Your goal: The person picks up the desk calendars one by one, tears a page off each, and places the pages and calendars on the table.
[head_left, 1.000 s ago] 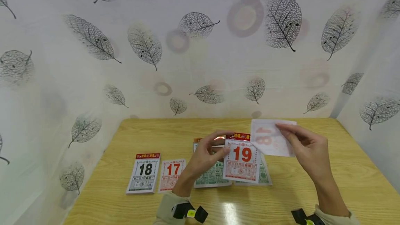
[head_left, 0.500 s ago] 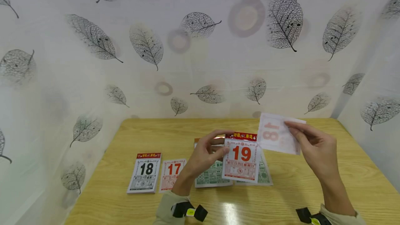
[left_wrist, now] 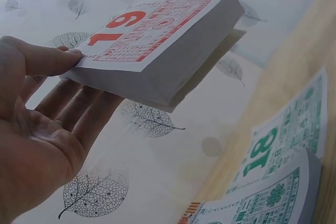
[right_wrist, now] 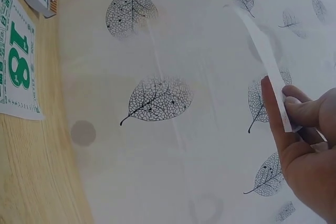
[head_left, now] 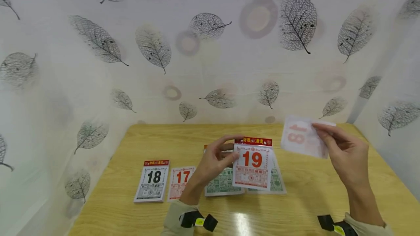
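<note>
My left hand [head_left: 214,161] grips the left side of a thick tear-off calendar [head_left: 252,166] with a red header and a red 19 on its top page. In the left wrist view the thumb lies on the front of the calendar [left_wrist: 157,40] and the other fingers are under its block of pages. Off to the right, my right hand [head_left: 349,156] pinches a thin loose calendar page [head_left: 303,141], whose red 18 shows through reversed. The right wrist view has this page [right_wrist: 268,61] nearly edge-on between thumb and fingers. Page and calendar are apart.
On the wooden table [head_left: 311,207] lie a calendar showing a black 18 [head_left: 152,181] and a loose red 17 page [head_left: 179,182]. Behind the held calendar lie a green-printed calendar [head_left: 223,185] and a loose green 18 page [right_wrist: 18,61]. A leaf-patterned curtain [head_left: 210,65] stands behind.
My right hand has moved right with the loose page, away from the calendar, and the page has tilted. The left hand and its calendar have barely shifted.
</note>
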Demonstrator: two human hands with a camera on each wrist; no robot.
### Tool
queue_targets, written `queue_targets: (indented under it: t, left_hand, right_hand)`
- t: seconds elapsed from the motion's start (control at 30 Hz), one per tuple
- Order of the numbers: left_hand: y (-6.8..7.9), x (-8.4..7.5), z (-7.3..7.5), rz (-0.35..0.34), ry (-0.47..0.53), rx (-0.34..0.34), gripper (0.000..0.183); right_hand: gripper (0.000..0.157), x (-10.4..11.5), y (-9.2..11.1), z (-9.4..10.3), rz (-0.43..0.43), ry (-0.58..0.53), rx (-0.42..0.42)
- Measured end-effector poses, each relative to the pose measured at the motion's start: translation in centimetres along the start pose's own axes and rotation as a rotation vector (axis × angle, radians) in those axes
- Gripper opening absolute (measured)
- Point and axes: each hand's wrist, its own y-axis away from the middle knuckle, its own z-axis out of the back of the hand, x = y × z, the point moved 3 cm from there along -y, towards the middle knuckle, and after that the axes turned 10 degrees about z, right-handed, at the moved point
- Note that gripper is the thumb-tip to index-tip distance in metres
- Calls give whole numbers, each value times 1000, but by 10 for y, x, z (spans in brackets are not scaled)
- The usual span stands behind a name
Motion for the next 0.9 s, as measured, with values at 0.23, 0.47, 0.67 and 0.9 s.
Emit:
queue_targets:
  t: [0.23, 0.47, 0.67, 0.9]
  left_hand:
    - [1, 1, 1, 38, 26, -19, 47]
    - [-2, 2, -3, 47, 13, -66, 47]
    - [-3, 5, -9, 69, 20, -119, 49]
    - [-10, 15, -18, 109, 17, -226, 52]
  right_hand:
    - [22, 2, 0, 8, -52, -59, -32]
    - [20, 2, 3, 15, -47, -56, -51]
    - [20, -5, 12, 22, -32, 113, -12]
    - [22, -18, 25, 31, 2, 187, 79]
